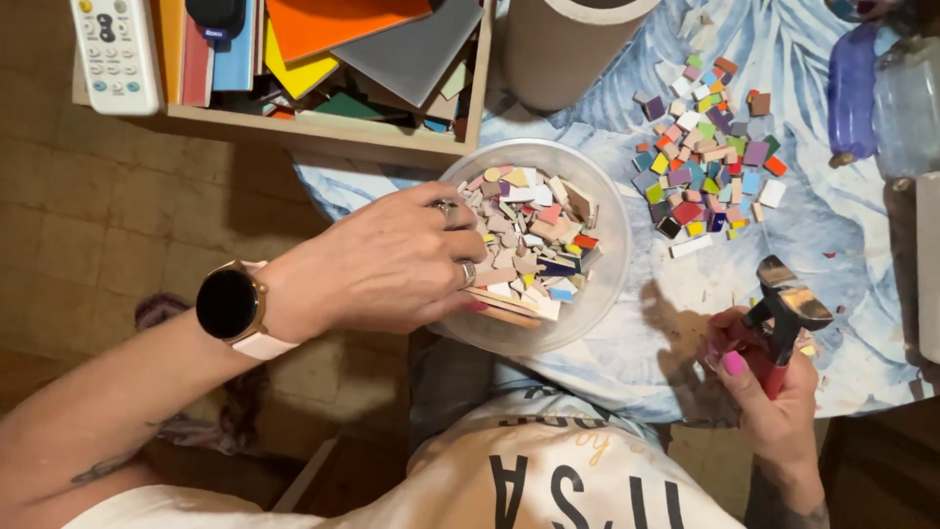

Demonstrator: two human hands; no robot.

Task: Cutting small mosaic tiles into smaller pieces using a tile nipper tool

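Observation:
My left hand, with rings and a round black watch on a pink strap, reaches into a clear plastic bowl full of broken tile pieces in pink, white and mixed colours; its fingertips are buried among them. My right hand grips red-handled tile nippers, metal jaws pointing up, above the table's near edge. A loose pile of small coloured tile squares lies on the blue-and-white patterned cloth beyond the nippers.
A wooden crate of coloured sheets and books stands at the upper left, with a white remote on it. A grey cylinder stands behind the bowl. A purple bottle and clear jar sit at right. Tiled floor lies left.

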